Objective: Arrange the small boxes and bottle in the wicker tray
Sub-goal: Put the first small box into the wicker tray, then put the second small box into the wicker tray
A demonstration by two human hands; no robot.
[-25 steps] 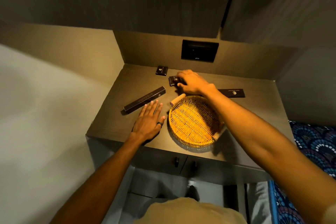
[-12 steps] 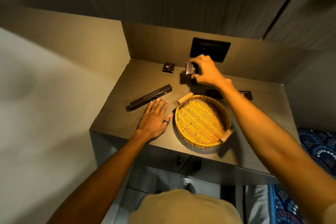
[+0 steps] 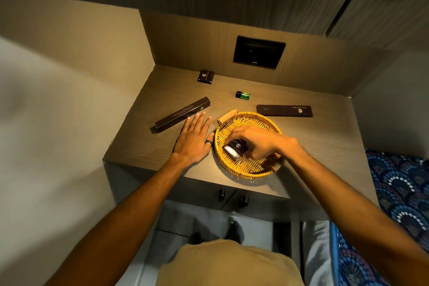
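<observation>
A round wicker tray (image 3: 249, 170) with wooden handles sits near the front edge of a small wooden desk. My right hand (image 3: 262, 140) is inside the tray, shut on a small dark box (image 3: 235, 150) that is tilted against the weave. Beside the tray's left rim my left hand (image 3: 193, 138) lies flat on the desk, fingers apart, a ring on one finger. A small green bottle (image 3: 243, 95) with a dark cap lies behind the tray. Another small dark box (image 3: 205, 76) rests at the back left. Two long dark boxes lie flat: one (image 3: 182, 114) left, one (image 3: 284, 110) back right.
The desk (image 3: 325, 137) sits in a corner, walled at the back and left. A black socket panel (image 3: 258, 52) is set in the back wall. Drawer knobs (image 3: 232, 197) show below the front edge. A patterned blue fabric (image 3: 399, 193) lies to the right.
My right hand lifted the small dark box from the back of the desk and brought it down into the tray. The green bottle it covered is now in sight. My left hand stayed put.
</observation>
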